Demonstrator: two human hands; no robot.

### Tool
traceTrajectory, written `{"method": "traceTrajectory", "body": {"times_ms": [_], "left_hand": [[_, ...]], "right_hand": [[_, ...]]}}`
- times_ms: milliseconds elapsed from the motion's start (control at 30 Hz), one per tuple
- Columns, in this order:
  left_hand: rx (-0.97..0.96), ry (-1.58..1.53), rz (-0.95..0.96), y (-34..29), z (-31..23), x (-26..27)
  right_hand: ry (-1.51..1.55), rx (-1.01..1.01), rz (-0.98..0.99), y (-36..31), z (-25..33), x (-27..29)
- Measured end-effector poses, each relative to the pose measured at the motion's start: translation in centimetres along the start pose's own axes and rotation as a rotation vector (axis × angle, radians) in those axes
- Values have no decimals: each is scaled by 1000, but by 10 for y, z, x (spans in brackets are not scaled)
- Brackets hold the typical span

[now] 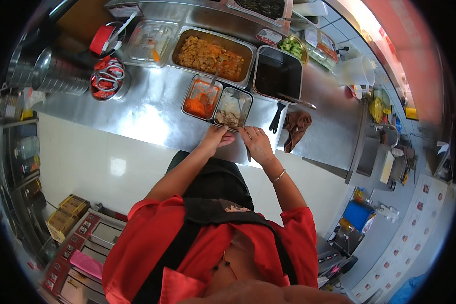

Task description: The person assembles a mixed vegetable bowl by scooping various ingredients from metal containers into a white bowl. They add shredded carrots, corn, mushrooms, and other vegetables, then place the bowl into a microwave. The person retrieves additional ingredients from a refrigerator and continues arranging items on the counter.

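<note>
At the counter's near edge, a small metal pan (243, 104) holds pale shreds and brownish chopped food. My left hand (214, 140) is closed at its near rim, with the fingers curled below it. Beside it, my right hand (258, 146) has bent fingers at the pan's near right corner. A thin dark strip shows under the right palm; its kind cannot be made out. Touching the pan on the left is another small pan (186, 105) of orange food, with a spoon (213, 81) in it. Behind them stands a large pan of brown stew (207, 50).
A black pan of dark sauce (277, 73) with a ladle handle stands right of the stew. Black tongs (276, 117) and a brown cloth (297, 129) lie nearby. Farther left are a container of red-handled scissors (108, 78), a clear lidded box (149, 43) and stacked metal bowls (61, 73).
</note>
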State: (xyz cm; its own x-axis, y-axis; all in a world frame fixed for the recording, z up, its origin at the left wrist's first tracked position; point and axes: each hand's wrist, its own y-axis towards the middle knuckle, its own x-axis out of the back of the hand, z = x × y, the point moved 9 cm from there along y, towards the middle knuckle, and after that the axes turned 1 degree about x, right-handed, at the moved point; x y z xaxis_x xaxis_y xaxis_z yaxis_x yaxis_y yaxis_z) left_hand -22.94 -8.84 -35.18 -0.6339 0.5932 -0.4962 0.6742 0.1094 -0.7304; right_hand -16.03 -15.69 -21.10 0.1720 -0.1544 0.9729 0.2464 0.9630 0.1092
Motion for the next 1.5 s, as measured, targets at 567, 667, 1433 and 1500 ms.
{"method": "traceTrajectory", "body": {"times_ms": [567,667,1433,1500], "left_hand": [[-115,128,-369,-33,-47,86],[-61,-191,-288,-30,-42,91],[184,-1203,613,-88,-14,-33],[222,-987,458,-75,5,-23]], "right_hand": [[117,-25,-122,-19,-14,6],[188,-87,-94,-28,-23,7],[1468,-719,246,54,29,-94],[1527,-836,307,54,21,-94]]}}
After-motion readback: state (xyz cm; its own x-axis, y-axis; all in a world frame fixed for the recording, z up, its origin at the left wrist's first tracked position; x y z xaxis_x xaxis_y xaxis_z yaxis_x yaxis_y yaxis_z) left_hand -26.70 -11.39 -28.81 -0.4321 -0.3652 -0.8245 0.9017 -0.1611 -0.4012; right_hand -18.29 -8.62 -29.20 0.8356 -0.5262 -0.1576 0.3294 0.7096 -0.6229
